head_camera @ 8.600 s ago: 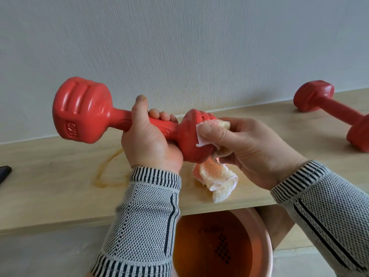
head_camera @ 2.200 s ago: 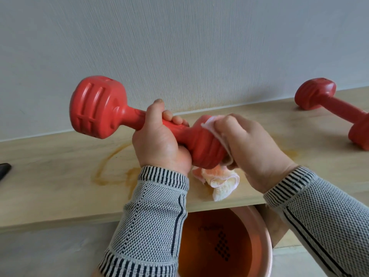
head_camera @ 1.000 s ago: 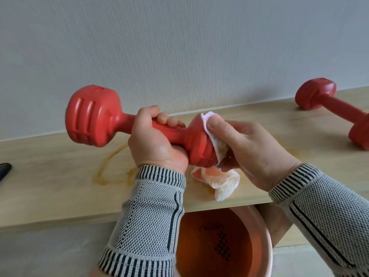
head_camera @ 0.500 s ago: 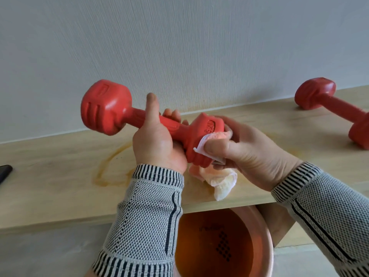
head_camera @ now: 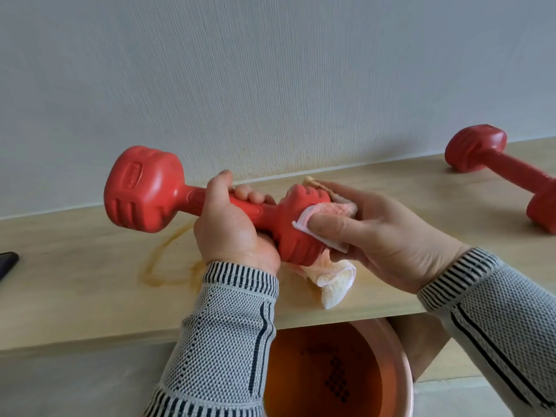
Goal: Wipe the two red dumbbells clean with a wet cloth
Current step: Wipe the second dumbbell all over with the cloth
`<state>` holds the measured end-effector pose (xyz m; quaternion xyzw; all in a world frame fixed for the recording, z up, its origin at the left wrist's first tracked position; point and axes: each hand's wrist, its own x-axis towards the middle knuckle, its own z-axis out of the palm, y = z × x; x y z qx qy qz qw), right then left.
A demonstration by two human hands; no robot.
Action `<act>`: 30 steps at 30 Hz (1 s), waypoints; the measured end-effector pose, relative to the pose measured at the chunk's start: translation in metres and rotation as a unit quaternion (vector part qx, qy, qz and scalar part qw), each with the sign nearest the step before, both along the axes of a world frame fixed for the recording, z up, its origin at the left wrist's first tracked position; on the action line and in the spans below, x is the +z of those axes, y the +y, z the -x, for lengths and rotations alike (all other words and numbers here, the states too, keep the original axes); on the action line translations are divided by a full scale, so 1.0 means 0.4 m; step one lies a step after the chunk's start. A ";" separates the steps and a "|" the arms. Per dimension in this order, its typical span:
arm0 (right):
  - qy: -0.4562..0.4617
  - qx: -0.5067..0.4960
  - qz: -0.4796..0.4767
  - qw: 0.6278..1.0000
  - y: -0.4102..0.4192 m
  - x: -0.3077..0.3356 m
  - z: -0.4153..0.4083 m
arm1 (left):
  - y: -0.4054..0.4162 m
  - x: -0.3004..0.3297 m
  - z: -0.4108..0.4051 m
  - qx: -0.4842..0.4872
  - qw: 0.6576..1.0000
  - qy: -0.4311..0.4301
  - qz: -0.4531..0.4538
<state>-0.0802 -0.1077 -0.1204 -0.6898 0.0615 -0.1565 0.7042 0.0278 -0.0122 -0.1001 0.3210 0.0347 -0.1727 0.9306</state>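
Note:
My left hand (head_camera: 231,233) grips the bar of a red dumbbell (head_camera: 144,191) and holds it level above the wooden shelf (head_camera: 75,284). My right hand (head_camera: 370,236) pinches a wet white cloth (head_camera: 328,275) against the dumbbell's right head, thumb on the near side and fingers behind. The cloth's loose end hangs down onto the shelf. A second red dumbbell (head_camera: 493,164) lies on the shelf at the far right, partly cut off by the frame edge.
A pink basin (head_camera: 400,374) with orange-tinted water sits below the shelf's front edge. A brownish wet ring stains the shelf left of my hands. A dark object (head_camera: 7,261) pokes in at the left edge. A pale wall rises behind the shelf.
My left hand has turned the dumbbell about its bar, and its left head now sits lower and further left. My right hand has shifted the cloth round the right head.

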 end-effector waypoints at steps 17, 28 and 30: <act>0.037 -0.142 0.092 0.985 0.037 -0.009 -0.021 | -0.013 -0.001 0.012 0.013 1.000 -0.006 -0.012; -0.005 -0.120 0.077 0.990 0.053 0.014 -0.009 | -0.002 0.003 0.004 -0.004 1.000 -0.017 0.017; 0.006 -0.130 0.100 0.986 0.043 0.007 -0.011 | -0.001 0.006 0.004 0.004 1.000 -0.022 0.018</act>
